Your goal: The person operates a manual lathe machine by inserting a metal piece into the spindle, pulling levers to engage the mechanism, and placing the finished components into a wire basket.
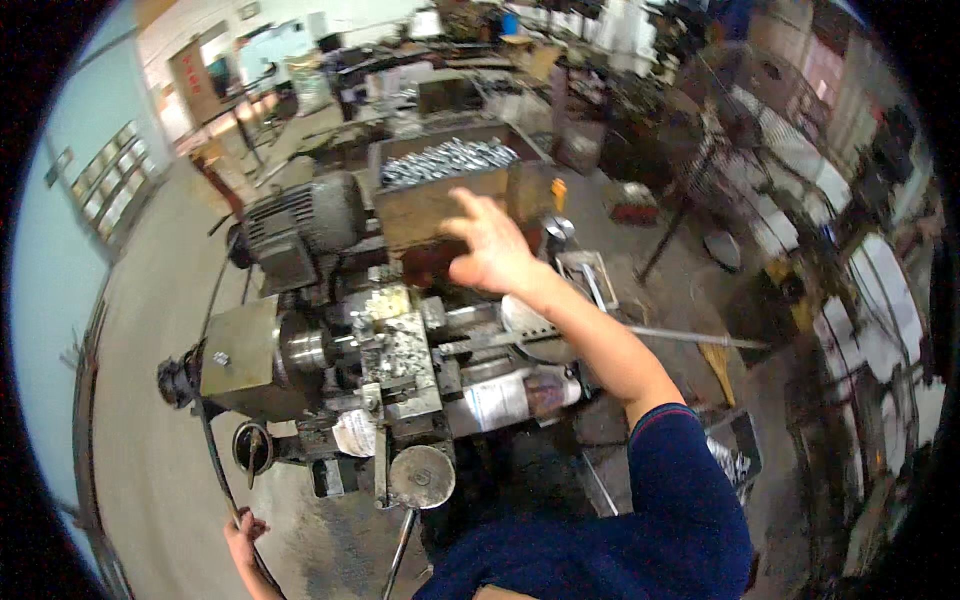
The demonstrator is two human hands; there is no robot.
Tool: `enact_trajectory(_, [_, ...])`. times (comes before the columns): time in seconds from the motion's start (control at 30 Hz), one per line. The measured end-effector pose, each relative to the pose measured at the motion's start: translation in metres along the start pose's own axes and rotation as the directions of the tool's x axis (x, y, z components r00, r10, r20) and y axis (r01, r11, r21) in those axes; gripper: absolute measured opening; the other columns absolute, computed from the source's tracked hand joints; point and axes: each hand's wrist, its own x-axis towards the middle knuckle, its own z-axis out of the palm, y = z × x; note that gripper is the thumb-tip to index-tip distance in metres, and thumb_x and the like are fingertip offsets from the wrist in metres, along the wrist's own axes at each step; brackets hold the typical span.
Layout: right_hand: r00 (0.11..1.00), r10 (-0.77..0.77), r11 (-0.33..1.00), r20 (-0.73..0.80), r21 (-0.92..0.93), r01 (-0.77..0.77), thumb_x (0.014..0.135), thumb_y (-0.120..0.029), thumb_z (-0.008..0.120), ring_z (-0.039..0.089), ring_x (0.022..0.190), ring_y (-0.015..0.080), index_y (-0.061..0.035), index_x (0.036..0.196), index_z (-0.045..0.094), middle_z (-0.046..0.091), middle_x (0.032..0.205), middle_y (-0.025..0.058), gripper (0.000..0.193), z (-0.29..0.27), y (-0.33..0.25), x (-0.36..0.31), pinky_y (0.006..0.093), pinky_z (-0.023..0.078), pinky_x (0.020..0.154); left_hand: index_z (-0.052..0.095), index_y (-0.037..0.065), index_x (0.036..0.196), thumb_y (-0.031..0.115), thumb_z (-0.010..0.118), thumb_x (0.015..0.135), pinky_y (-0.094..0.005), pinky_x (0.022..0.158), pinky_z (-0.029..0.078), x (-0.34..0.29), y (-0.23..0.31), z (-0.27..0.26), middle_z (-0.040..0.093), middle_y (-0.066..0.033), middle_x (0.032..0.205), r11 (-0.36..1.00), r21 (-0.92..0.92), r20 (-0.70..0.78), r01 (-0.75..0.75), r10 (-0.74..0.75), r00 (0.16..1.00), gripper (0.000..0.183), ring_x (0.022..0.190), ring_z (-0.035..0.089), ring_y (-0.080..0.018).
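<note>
My right hand (492,245) is raised over the lathe, empty, with its fingers apart. It hovers in front of a wooden-sided bin, short of the shiny small metal parts (450,160) heaped in it. Below it lie the chip-covered cross slide (405,355) and the chuck (300,350) beside the box-shaped headstock (240,358). At the lower left, my left hand (246,535) is closed around a long dark rod (222,475), which slants up along the headstock's left side. A round metal disc (421,477) sits at the near end of the slide.
A ribbed electric motor (305,215) stands behind the headstock. Right of the lathe are a small tray (590,280), a straw broom (718,370) and a blurred pedestal fan (720,110). A pale blue wall (70,230) runs along the left.
</note>
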Motion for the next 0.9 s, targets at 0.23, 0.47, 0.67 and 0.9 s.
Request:
enact_trajectory(0.23, [0.865, 0.496, 0.865, 0.074, 0.043, -0.5, 0.054, -0.015, 0.062, 0.046, 0.111, 0.034, 0.0033, 0.092, 0.062, 0.046, 0.125, 0.0189, 0.042, -0.051, 0.049, -0.222, 0.0376, 0.039, 0.092, 0.012, 0.01, 0.138, 0.028, 0.056, 0.085, -0.0523, 0.101, 0.024, 0.013, -0.026, -0.042, 0.013, -0.0105, 0.141, 0.876, 0.01, 0.161, 0.483, -0.478, 0.864, 0.071, 0.128, 0.016, -0.03])
enact_trajectory(0.47, [0.195, 0.977, 0.157, -0.086, -0.328, -0.932, 0.06, -0.031, 0.062, 0.06, 0.087, 0.0302, -0.0081, 0.079, 0.068, 0.064, 0.094, 0.0121, 0.031, -0.174, 0.102, -0.511, 0.0361, 0.049, 0.075, 0.044, 0.002, 0.124, 0.024, 0.056, 0.085, -0.045, 0.093, 0.04, 0.045, -0.061, -0.11, 0.053, -0.0188, 0.115, 0.964, 0.01, 0.402, 0.267, -0.249, 0.881, 0.047, 0.109, 0.049, -0.0298])
enact_trajectory(0.67, [-0.325, 0.924, -0.38, -0.199, -0.412, -0.828, 0.064, -0.037, 0.062, 0.057, 0.101, 0.0275, -0.0125, 0.094, 0.067, 0.061, 0.105, 0.0125, 0.039, -0.227, 0.12, -0.601, 0.0353, 0.044, 0.088, 0.044, -0.002, 0.124, 0.029, 0.047, 0.088, -0.0454, 0.094, 0.038, -0.079, 0.081, 0.076, 0.052, -0.0216, 0.116, 0.899, 0.297, -0.147, 0.321, -0.289, 0.946, 0.047, 0.108, 0.05, -0.0325])
enact_trajectory(0.9, [-0.424, 0.895, -0.432, -0.135, -0.491, -0.756, 0.066, -0.032, 0.058, 0.057, 0.1, 0.0277, -0.0009, 0.092, 0.063, 0.06, 0.105, 0.0171, 0.041, -0.208, 0.147, -0.616, 0.0346, 0.045, 0.086, 0.045, 0.0, 0.123, 0.031, 0.048, 0.087, -0.0434, 0.094, 0.038, -0.146, 0.123, 0.135, 0.052, -0.0211, 0.117, 0.951, 0.245, -0.114, 0.186, -0.163, 0.98, 0.047, 0.108, 0.05, -0.0311])
